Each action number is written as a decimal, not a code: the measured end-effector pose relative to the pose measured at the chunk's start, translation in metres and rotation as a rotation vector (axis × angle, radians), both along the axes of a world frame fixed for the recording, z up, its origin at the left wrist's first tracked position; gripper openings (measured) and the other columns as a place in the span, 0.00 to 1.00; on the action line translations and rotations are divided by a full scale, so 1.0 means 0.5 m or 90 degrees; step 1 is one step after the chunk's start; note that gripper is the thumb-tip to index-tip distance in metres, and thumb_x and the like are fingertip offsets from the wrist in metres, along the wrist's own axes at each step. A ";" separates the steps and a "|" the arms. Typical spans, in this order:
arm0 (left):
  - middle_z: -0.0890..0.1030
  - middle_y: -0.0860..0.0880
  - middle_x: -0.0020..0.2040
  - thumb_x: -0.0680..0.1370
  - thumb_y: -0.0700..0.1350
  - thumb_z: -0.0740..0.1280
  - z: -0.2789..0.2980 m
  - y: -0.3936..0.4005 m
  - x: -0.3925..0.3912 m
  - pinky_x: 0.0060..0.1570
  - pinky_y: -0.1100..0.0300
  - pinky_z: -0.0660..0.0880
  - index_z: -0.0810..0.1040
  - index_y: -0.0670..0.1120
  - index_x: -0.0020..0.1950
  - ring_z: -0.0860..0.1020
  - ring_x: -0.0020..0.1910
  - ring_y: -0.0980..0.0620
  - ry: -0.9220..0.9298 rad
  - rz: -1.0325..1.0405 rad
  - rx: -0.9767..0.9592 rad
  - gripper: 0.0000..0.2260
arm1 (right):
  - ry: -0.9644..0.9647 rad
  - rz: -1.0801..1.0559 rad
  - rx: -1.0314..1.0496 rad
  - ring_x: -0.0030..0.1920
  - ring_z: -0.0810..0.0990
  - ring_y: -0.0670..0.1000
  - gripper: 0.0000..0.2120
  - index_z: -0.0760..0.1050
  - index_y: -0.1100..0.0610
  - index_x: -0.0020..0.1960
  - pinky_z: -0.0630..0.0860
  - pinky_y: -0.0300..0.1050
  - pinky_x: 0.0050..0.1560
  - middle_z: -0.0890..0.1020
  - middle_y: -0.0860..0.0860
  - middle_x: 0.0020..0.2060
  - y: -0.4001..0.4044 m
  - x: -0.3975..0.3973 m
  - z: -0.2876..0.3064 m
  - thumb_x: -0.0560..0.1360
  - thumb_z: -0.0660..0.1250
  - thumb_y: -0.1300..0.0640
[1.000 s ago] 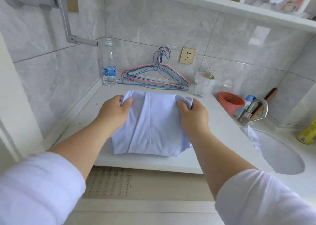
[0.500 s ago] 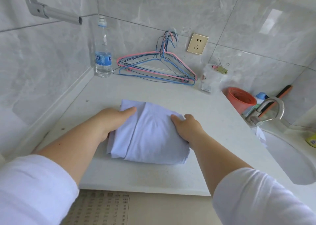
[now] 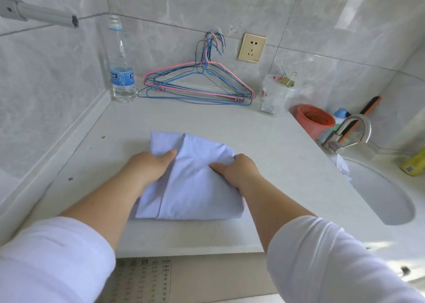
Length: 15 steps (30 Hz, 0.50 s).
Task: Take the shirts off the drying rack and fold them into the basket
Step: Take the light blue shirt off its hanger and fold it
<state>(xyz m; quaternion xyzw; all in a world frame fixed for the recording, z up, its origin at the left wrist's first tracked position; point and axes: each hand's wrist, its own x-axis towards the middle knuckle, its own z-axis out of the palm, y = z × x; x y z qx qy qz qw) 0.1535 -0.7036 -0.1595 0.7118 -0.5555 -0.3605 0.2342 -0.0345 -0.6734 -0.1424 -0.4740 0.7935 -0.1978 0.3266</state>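
Note:
A pale blue shirt (image 3: 193, 187), folded into a compact rectangle, lies on the white counter (image 3: 276, 164) in front of me. My left hand (image 3: 149, 167) holds its left side, thumb on top and fingers tucked out of sight under the cloth. At the right edge my right hand (image 3: 236, 169) grips it, thumb lying across the top layer and fingers curled over the edge. No basket or drying rack shows in the head view.
Several wire hangers (image 3: 197, 84) lean against the back wall beside a water bottle (image 3: 120, 72). A clear bag with clips (image 3: 276, 95), an orange cup (image 3: 314, 121), a tap (image 3: 349, 132) and the sink (image 3: 379, 194) lie to the right. A metal rod (image 3: 39, 15) juts out upper left.
The far edge of the shirt has been folded toward me and laid down. Both hands have moved from that edge to the sides of the folded bundle.

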 end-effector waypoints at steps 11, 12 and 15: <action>0.83 0.49 0.46 0.70 0.40 0.73 0.057 0.070 -0.143 0.42 0.59 0.75 0.78 0.48 0.49 0.81 0.45 0.49 0.204 -0.335 0.052 0.09 | -0.278 -0.207 -0.111 0.44 0.78 0.50 0.19 0.69 0.50 0.56 0.76 0.43 0.41 0.77 0.45 0.46 0.193 -0.114 -0.001 0.69 0.72 0.55; 0.84 0.50 0.45 0.71 0.40 0.73 0.068 0.093 -0.165 0.40 0.59 0.75 0.79 0.48 0.50 0.82 0.44 0.50 0.241 -0.372 0.058 0.10 | -0.325 -0.248 -0.141 0.47 0.78 0.50 0.26 0.69 0.51 0.61 0.76 0.42 0.41 0.77 0.45 0.51 0.226 -0.141 -0.006 0.67 0.74 0.54; 0.85 0.49 0.47 0.72 0.39 0.71 0.094 0.183 -0.232 0.42 0.58 0.77 0.79 0.47 0.56 0.84 0.42 0.52 0.323 -0.468 0.073 0.13 | -0.472 -0.321 -0.233 0.53 0.83 0.55 0.26 0.75 0.52 0.60 0.80 0.54 0.54 0.83 0.51 0.54 0.351 -0.214 -0.028 0.63 0.77 0.55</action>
